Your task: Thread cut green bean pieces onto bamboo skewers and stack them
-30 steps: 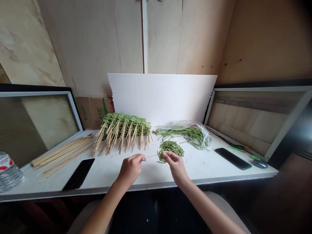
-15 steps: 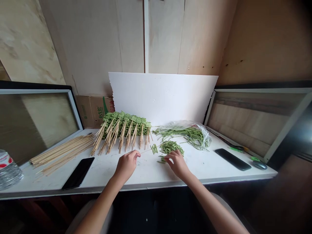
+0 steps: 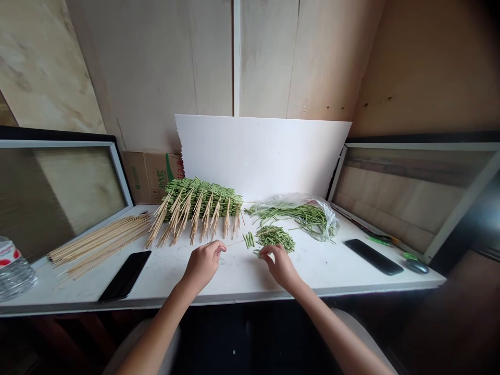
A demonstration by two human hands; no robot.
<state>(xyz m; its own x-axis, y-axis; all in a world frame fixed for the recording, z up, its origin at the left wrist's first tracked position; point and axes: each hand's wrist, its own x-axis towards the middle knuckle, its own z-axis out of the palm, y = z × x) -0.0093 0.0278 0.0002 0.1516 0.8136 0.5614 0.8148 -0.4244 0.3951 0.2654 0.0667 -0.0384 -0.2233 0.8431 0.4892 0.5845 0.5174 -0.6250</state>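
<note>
My left hand (image 3: 203, 264) is closed in a pinch on the end of a thin bamboo skewer (image 3: 235, 242). Several short pieces of green bean (image 3: 249, 240) sit side by side across the skewer's far part. To the right, my right hand (image 3: 280, 265) has its thumb and fingertips pinched on a cut green bean piece (image 3: 257, 253), partly hidden by the fingers. Just beyond that hand lies a heap of cut bean pieces (image 3: 276, 237) on the white table (image 3: 234, 284).
Stacked bean skewers (image 3: 203, 195) stand at the back left, beside loose bamboo skewers (image 3: 105, 237). Long green beans (image 3: 304, 214) lie in a clear plastic bag (image 3: 331, 221). Phones (image 3: 125, 276) (image 3: 374, 256), a water bottle (image 3: 15, 271) and a white board (image 3: 265, 156) are around.
My right hand has shifted slightly left, its fingertips now at a bean piece nearer the skewer. The left hand stays almost still, and the skewer with its pieces has moved slightly right.
</note>
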